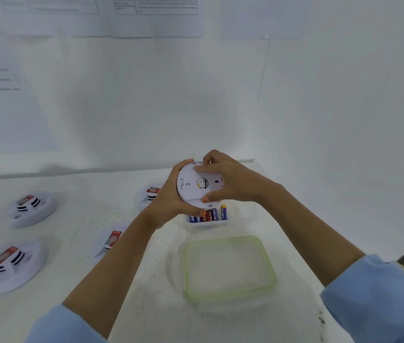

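A round white smoke detector is held up above the table with its flat back toward me. My left hand grips its left and lower rim from behind. My right hand holds it from the right, fingers curled over the top edge and thumb pressing the lower part of the back plate. Just below it, a small white tray holds several blue and red batteries.
A clear container with a green rim stands in front of me. Other white detectors lie face up at the left. A white wall with taped papers rises behind the table.
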Demonstrator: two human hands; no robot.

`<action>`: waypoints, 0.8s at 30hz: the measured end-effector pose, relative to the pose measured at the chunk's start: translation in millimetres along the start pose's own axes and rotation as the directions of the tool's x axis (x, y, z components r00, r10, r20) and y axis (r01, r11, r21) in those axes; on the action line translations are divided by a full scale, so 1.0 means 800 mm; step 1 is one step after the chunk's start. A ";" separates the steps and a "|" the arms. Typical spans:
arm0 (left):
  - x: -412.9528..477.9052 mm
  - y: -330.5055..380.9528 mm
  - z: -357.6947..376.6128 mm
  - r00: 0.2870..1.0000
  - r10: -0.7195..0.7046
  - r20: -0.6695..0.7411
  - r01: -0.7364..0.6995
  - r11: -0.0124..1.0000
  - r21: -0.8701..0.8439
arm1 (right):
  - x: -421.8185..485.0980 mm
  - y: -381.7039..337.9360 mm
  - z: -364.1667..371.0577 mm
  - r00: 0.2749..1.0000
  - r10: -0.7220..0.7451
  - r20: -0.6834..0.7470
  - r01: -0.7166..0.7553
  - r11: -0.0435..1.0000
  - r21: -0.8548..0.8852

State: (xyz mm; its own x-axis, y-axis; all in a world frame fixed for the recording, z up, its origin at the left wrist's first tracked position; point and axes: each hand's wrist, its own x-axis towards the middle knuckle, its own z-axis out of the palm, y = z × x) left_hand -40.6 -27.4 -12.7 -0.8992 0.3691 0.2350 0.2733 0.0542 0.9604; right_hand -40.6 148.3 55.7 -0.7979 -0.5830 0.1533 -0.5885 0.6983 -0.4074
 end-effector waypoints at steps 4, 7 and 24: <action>0.007 -0.003 0.001 1.000 -0.013 0.005 0.013 1.000 -0.004 | 0.000 0.009 0.000 1.000 -0.019 0.016 0.019 1.000 -0.025; 0.011 -0.006 0.002 1.000 -0.021 0.005 0.021 1.000 -0.007 | 0.002 0.016 0.001 1.000 -0.023 -0.002 0.023 0.999 -0.032; 0.022 -0.008 0.006 1.000 0.001 -0.008 -0.001 1.000 0.021 | 0.005 0.042 -0.002 0.990 -0.045 -0.136 0.015 0.977 -0.213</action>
State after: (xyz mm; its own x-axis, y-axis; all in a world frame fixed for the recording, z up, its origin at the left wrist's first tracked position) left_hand -56.3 -17.0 -15.4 -0.9016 0.3615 0.2375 0.2813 0.0729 0.9568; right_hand -63.8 169.6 44.0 -0.7810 -0.5520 0.2922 -0.6148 0.7618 -0.2039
